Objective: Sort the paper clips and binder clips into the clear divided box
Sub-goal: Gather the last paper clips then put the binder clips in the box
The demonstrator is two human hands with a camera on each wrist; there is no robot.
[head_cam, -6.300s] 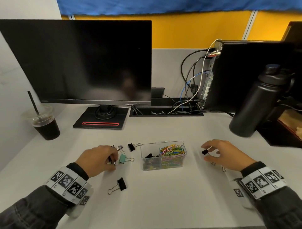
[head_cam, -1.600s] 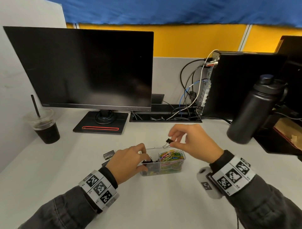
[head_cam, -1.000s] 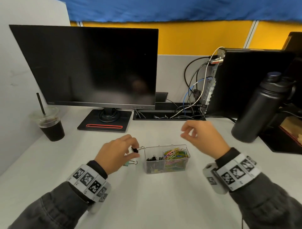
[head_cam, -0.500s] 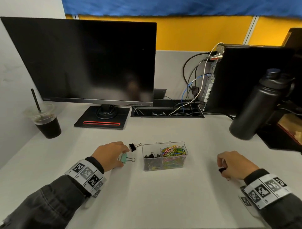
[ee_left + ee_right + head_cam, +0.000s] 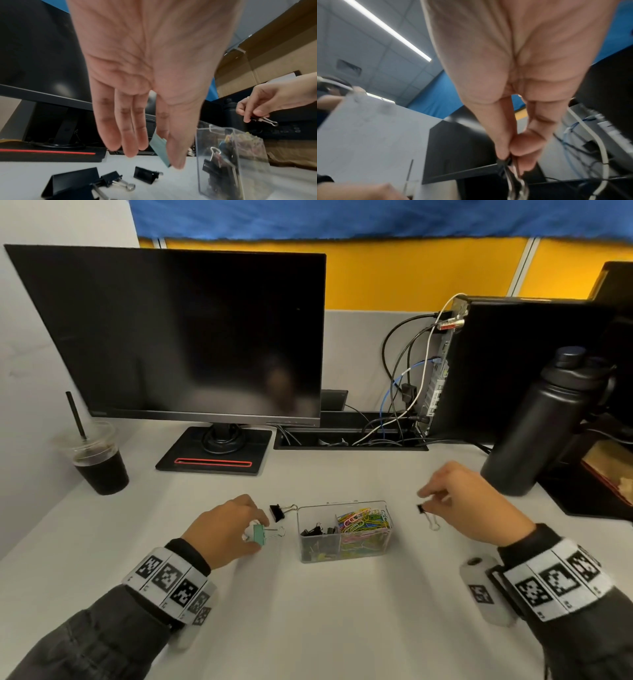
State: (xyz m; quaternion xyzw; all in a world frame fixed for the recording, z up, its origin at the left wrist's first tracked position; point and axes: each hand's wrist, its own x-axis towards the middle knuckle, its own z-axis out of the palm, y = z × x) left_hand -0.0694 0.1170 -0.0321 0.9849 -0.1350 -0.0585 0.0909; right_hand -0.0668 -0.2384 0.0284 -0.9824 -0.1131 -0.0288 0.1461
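The clear divided box [image 5: 342, 553] stands mid-desk, with black binder clips [image 5: 315, 532] in its left compartment and coloured paper clips [image 5: 363, 518] in its right. Just left of the box, my left hand [image 5: 253, 535] pinches a green binder clip [image 5: 261, 534] between thumb and forefinger [image 5: 176, 152]. A black binder clip [image 5: 277, 511] lies beyond it, and several more black clips [image 5: 111, 178] lie under the palm. To the right of the box, my right hand [image 5: 426, 503] pinches a small black binder clip [image 5: 422, 509] above the desk, its wire handles hanging down [image 5: 504, 163].
A dark monitor [image 5: 178, 337] on its stand fills the back left. An iced drink cup [image 5: 99, 460] stands at the far left. A black bottle [image 5: 541, 426], a computer tower [image 5: 513, 364] with cables and a cable tray [image 5: 349, 440] sit at the back right.
My right hand has risen from the desk at the right and moved up and left toward the box with the small black clip. My left hand stays at the green clip.
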